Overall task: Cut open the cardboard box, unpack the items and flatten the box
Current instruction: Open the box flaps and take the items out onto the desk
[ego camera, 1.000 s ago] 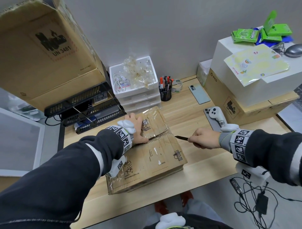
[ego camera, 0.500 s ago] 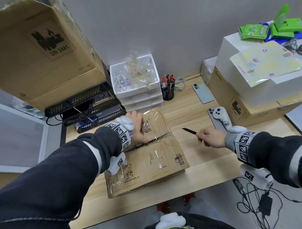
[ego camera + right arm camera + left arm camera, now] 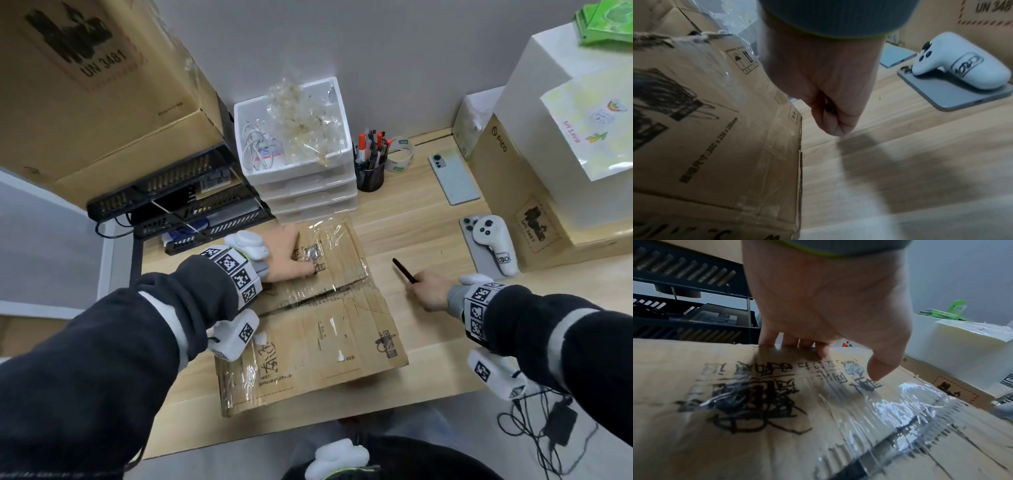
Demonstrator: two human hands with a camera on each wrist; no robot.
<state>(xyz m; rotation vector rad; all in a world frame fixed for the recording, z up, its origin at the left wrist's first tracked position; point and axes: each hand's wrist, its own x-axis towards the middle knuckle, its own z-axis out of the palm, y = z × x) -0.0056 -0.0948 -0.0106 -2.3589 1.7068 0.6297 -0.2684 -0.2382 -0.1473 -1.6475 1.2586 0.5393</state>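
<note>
A taped brown cardboard box (image 3: 318,339) lies on the wooden desk (image 3: 428,339), with a dark slit running between its two top flaps. My left hand (image 3: 286,262) rests on the far flap, fingertips at its far edge and thumb stretched over the tape; the left wrist view shows the left hand (image 3: 828,313) above the box (image 3: 756,418). My right hand (image 3: 430,291) grips a thin black knife (image 3: 404,270) to the right of the box, with the blade pointing up and left, clear of the cardboard. In the right wrist view the right hand (image 3: 828,89) is a closed fist beside the box (image 3: 715,129).
Behind the box stand white drawers (image 3: 308,192), a pen cup (image 3: 370,174) and a tape roll (image 3: 399,157). A phone (image 3: 454,176) and a white controller (image 3: 493,243) lie right, against stacked boxes (image 3: 513,192). Black racks (image 3: 188,212) sit at left. Cables (image 3: 548,428) hang beyond the desk's right front corner.
My right hand has drawn the knife away from the box's right edge, to the right and slightly up. The left hand has stayed on the far flap.
</note>
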